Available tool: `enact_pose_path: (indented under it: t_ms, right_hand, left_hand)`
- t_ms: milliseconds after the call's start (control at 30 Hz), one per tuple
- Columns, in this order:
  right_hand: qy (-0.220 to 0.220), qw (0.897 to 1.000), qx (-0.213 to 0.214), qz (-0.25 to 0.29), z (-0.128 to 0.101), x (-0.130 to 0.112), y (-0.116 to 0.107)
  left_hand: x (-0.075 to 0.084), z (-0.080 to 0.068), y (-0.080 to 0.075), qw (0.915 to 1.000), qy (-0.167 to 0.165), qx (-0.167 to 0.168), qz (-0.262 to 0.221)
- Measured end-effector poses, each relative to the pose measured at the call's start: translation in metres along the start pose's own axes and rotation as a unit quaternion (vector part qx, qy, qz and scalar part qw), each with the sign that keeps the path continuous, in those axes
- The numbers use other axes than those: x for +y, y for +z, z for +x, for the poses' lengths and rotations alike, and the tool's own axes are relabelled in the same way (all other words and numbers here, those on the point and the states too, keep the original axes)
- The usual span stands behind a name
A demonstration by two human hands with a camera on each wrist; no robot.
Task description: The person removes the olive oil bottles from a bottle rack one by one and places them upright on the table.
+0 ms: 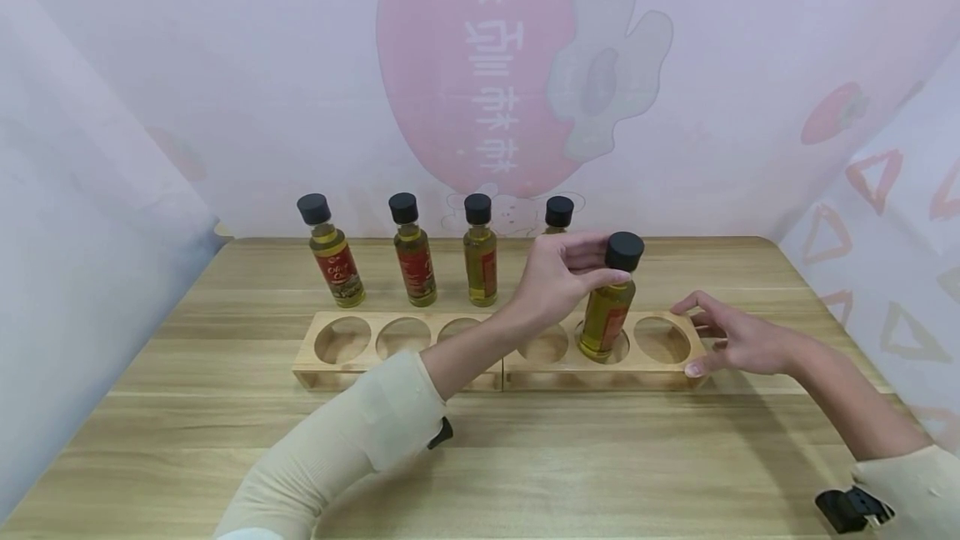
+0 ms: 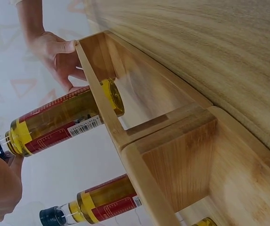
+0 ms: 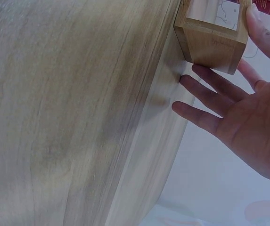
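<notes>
The olive oil bottle stands nearly upright in the head view, its base sunk in the fifth hole of the wooden rack, long axis vertical with the cap leaning slightly right. The left hand pinches it just under the black cap, fingers curled round the neck. The right hand rests with straight fingers against the rack's right end, holding nothing. Four more bottles line up behind; the fourth is mostly hidden by the left hand.

From the left wrist, the bottle passes through the rack's top board; its cap is hidden by the palm.

From the right wrist, only a red sliver of label shows, cut off; the spread fingers touch the rack's end.
</notes>
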State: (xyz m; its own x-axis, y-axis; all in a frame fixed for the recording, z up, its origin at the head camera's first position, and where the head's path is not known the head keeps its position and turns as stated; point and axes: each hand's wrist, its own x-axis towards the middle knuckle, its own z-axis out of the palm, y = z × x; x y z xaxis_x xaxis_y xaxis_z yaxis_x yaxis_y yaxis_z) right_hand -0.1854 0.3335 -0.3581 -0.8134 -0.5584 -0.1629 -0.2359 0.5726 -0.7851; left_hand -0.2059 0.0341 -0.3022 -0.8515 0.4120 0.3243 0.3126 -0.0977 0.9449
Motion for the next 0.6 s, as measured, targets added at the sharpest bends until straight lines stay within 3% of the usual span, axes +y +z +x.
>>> enact_pose_path:
  t_ms: [600]
  right_hand:
    - [0.002,1.000,0.001,-0.004,-0.0009,0.0003,-0.0001]
  left_hand:
    - [0.0034,0.0014,0.0009,0.9996,0.028,0.001,-0.008]
